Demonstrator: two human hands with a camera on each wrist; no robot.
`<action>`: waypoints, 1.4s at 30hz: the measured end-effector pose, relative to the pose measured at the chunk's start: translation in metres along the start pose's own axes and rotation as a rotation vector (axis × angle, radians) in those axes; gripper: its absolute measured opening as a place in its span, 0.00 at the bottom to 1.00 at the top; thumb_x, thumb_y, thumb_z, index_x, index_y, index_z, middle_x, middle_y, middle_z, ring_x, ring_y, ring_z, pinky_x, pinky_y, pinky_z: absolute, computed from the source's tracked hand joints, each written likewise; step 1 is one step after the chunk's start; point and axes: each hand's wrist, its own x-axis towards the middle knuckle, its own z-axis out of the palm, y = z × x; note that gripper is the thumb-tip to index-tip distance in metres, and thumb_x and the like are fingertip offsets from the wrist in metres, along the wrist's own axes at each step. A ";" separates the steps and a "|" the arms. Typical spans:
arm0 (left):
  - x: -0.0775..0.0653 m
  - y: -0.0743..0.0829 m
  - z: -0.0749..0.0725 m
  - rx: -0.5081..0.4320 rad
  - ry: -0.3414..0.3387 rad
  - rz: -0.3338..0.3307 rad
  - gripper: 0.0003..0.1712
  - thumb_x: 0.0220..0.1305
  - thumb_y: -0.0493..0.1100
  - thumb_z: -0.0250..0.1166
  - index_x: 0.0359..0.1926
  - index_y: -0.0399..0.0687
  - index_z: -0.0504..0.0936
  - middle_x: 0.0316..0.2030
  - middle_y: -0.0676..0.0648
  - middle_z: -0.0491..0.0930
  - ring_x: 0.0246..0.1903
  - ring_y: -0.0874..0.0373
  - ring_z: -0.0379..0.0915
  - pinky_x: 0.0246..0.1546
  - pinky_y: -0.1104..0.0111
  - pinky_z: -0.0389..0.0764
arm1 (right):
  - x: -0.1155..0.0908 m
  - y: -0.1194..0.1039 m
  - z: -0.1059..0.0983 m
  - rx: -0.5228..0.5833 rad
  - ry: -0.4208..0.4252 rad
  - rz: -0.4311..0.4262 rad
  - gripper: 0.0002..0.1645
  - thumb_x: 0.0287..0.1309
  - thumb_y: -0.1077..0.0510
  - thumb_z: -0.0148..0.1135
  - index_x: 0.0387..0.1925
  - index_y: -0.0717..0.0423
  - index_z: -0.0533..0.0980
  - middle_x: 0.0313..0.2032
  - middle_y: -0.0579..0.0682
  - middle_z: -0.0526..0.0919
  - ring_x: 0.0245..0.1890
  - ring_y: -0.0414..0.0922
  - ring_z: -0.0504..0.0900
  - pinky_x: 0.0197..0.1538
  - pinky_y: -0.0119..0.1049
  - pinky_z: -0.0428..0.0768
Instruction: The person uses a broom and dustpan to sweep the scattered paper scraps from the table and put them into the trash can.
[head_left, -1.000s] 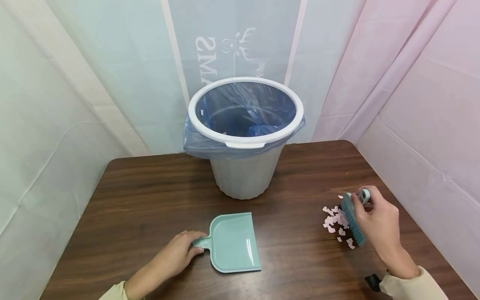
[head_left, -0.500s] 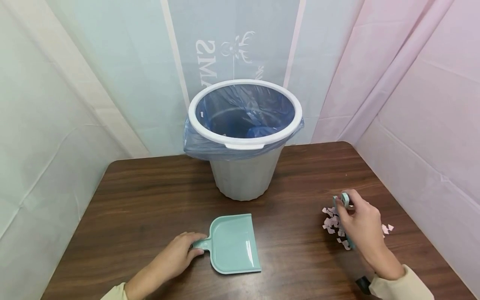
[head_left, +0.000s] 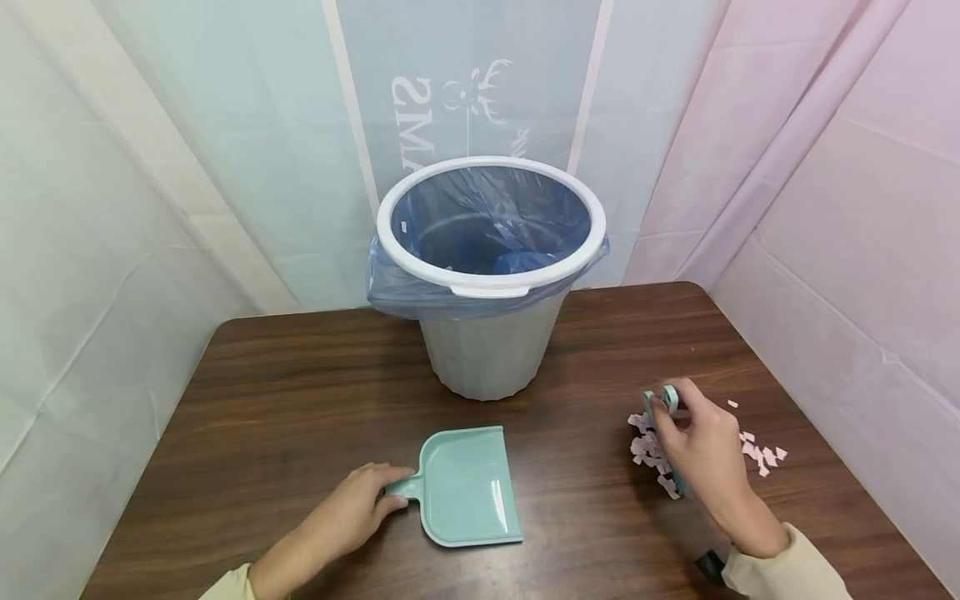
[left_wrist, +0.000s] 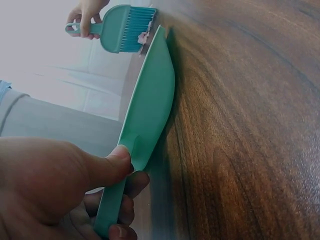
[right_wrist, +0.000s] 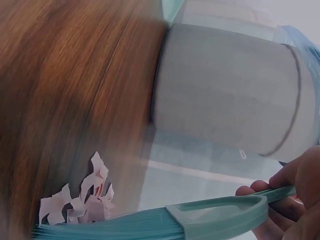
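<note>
The left hand (left_wrist: 55, 190) fills the lower left corner and grips the thin handle of a mint-green plastic dustpan (left_wrist: 150, 100), with the thumb pressed on top of the handle and the other fingers curled under it. The dustpan lies flat on the dark brown wooden counter (left_wrist: 245, 125) and is seen from its edge. Beyond its far lip, the right hand (left_wrist: 86, 12) holds a mint-green plastic hand brush (left_wrist: 122, 27) by the loop handle, bristles toward the dustpan. A few small pale pink paper scraps (left_wrist: 145, 37) sit between the bristles and the dustpan lip.
</note>
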 end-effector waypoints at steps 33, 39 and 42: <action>0.000 -0.002 0.000 0.010 -0.004 0.023 0.20 0.64 0.39 0.71 0.56 0.37 0.84 0.51 0.40 0.84 0.51 0.44 0.80 0.49 0.50 0.81 | -0.001 -0.028 0.016 0.102 -0.010 -0.012 0.15 0.50 0.75 0.71 0.34 0.57 0.79 0.27 0.47 0.84 0.29 0.32 0.83 0.27 0.19 0.78; 0.000 -0.001 -0.001 0.008 -0.013 0.003 0.20 0.64 0.39 0.71 0.56 0.37 0.84 0.51 0.40 0.84 0.51 0.44 0.80 0.50 0.49 0.81 | -0.001 -0.036 0.021 0.102 -0.023 -0.023 0.15 0.50 0.75 0.71 0.33 0.56 0.78 0.26 0.47 0.84 0.28 0.38 0.85 0.27 0.21 0.79; 0.000 -0.001 -0.001 0.013 -0.010 0.001 0.20 0.64 0.40 0.71 0.56 0.38 0.84 0.51 0.41 0.84 0.51 0.44 0.79 0.50 0.48 0.81 | 0.000 -0.041 0.025 0.102 -0.044 -0.031 0.14 0.51 0.74 0.71 0.34 0.55 0.78 0.27 0.47 0.85 0.29 0.42 0.86 0.28 0.23 0.81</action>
